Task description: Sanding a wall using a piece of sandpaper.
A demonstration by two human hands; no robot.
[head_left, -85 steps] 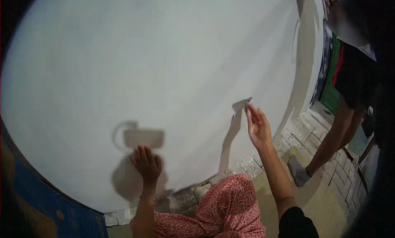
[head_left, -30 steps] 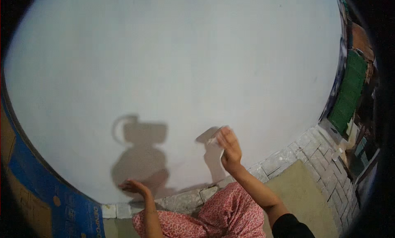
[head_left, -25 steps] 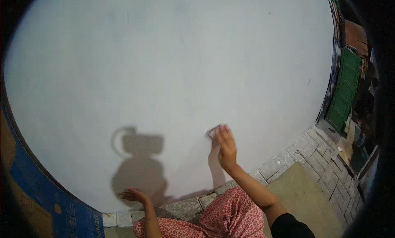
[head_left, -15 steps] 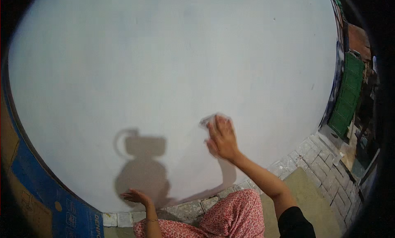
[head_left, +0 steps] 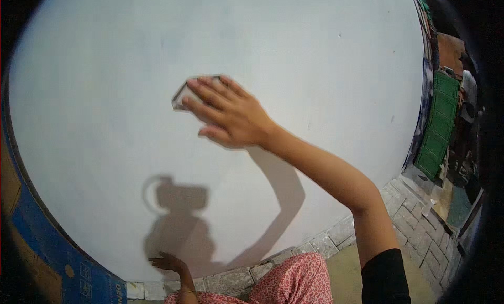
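White wall spans the middle: at seven o'clock, the left hand, outstretched, seemingly empty; at ten, a thin sheet against it, under the right hand, flattened, fingers slightly spread; toward three, a faint smudge remains (finished areas aren't distinguishable).

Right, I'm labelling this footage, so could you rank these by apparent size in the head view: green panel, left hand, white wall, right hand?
1. White wall
2. Right hand and green panel: too alike to rank
3. Left hand
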